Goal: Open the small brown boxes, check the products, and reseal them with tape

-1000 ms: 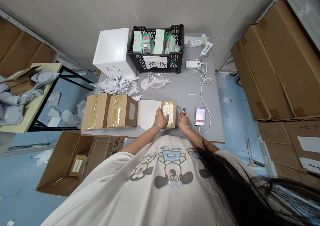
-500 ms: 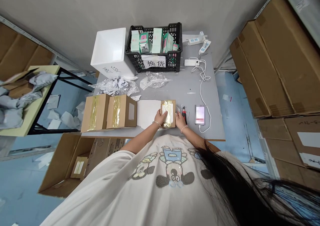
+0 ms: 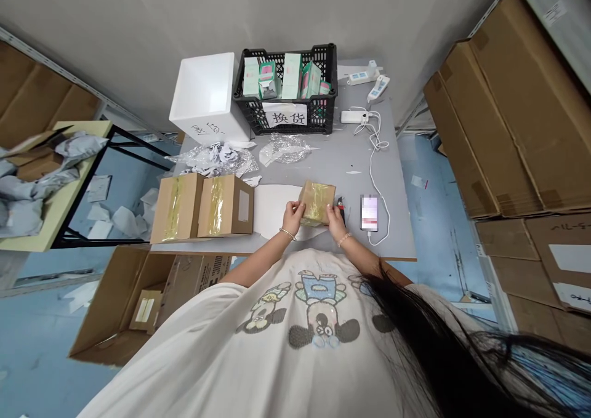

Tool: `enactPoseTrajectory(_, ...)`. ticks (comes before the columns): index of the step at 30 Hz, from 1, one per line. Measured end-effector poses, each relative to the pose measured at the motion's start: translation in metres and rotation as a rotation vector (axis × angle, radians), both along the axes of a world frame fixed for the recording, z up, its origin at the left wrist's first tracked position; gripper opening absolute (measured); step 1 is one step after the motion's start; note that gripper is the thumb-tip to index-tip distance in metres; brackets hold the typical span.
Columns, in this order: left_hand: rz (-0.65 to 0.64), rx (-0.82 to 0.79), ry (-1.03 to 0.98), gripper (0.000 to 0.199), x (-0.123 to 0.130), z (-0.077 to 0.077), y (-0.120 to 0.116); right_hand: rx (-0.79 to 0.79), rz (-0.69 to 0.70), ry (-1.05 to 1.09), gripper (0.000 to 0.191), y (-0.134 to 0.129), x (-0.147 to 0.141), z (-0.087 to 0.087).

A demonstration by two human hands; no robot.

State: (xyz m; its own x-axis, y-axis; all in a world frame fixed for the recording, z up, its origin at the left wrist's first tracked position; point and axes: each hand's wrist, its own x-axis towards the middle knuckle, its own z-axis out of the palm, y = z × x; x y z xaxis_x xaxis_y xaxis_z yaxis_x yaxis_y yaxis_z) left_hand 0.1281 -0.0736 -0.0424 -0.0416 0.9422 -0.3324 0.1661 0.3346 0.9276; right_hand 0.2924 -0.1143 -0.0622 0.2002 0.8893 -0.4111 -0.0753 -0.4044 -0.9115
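Between my two hands is a small cardboard box wrapped with shiny yellowish tape, slightly tilted above a white sheet. My left hand grips its left side, thumb on the near left edge. On the other side, my right hand closes on the right edge. A red and black tool lies just beyond my right hand, partly covered by it. Two larger taped cardboard boxes, one at the far left and one beside it, stand to the left of the sheet.
A black crate holding green and white boxes stands at the back beside a white foam box. Crumpled plastic wrap lies before them. To the right are a phone on a cable and power strips. Large cartons line the right.
The small box has been lifted and turned, so its white label no longer faces up and a taped brown face shows. My right hand has moved from beside the box onto its right edge.
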Motion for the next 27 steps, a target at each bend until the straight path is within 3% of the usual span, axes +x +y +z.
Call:
enactPoseTrajectory(3, -0.045, 0.028, 0.035, 0.034, -0.005, -0.007, -0.007, -0.047, -0.031, 0.065, 0.058, -0.004, -0.007, 0.003)
enactPoseTrajectory(8, -0.042, 0.091, 0.004, 0.044, -0.018, -0.015, -0.008, -0.086, 0.056, 0.065, 0.061, 0.0, -0.014, 0.013)
enactPoseTrajectory(11, -0.084, -0.006, -0.118, 0.05, -0.025, -0.009, 0.004, -0.145, 0.073, 0.186, 0.062, 0.012, -0.016, 0.018)
enactPoseTrajectory(15, -0.171, -0.213, -0.232, 0.047, -0.033, 0.005, 0.025, -0.197, -0.003, 0.259, 0.074, 0.032, -0.014, 0.023)
enactPoseTrajectory(19, -0.105, -0.182, -0.234, 0.035, -0.039, 0.013, 0.028, -0.094, -0.042, 0.213, 0.076, 0.035, -0.009, 0.026)
enactPoseTrajectory(23, -0.084, -0.149, -0.153, 0.039, -0.044, 0.005, 0.014, 0.02, -0.044, 0.119, 0.054, 0.018, -0.015, 0.018)
enactPoseTrajectory(27, -0.104, -0.119, -0.133, 0.051, -0.049, -0.017, -0.002, 0.026, -0.04, 0.092, 0.056, -0.004, -0.031, -0.006)
